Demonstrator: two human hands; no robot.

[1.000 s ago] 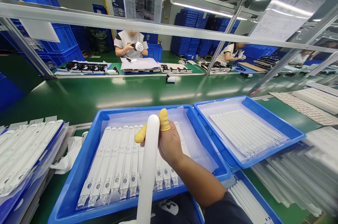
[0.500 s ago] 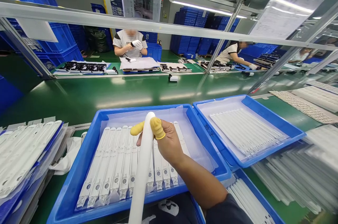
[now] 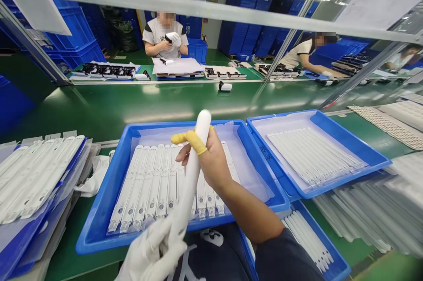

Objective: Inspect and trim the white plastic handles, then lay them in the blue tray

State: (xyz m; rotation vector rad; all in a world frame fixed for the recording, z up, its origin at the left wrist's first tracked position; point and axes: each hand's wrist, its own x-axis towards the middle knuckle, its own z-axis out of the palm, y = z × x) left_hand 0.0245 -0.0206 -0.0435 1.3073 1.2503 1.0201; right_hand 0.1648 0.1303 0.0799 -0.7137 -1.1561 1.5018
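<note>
A long white plastic bar with a rounded end (image 3: 193,170) slants up in front of me, held by both hands. My right hand (image 3: 211,155), with yellow finger cots on thumb and index finger, is closed around its upper part. My left hand (image 3: 153,250), in a white glove, grips the lower end, where a small hole shows. Behind and below the bar is a blue tray (image 3: 95,210) lined with thin white sheet. In it lies a row of several slim white plastic strips (image 3: 142,184) with round holes near their near ends; the bar and right hand hide part of the row.
A second blue tray (image 3: 357,179) with thin white strips stands right. A lower blue bin (image 3: 340,267) holds white bars. Stacked white parts (image 3: 42,175) lie left. Beyond the green belt (image 3: 165,100), a co-worker (image 3: 165,38) handles a small part. A metal rail (image 3: 198,7) crosses above.
My gloved left hand has come into view at the bar's lower end. The bar and right hand have shifted slightly up and right, and the bar has turned. The camera view has tilted down.
</note>
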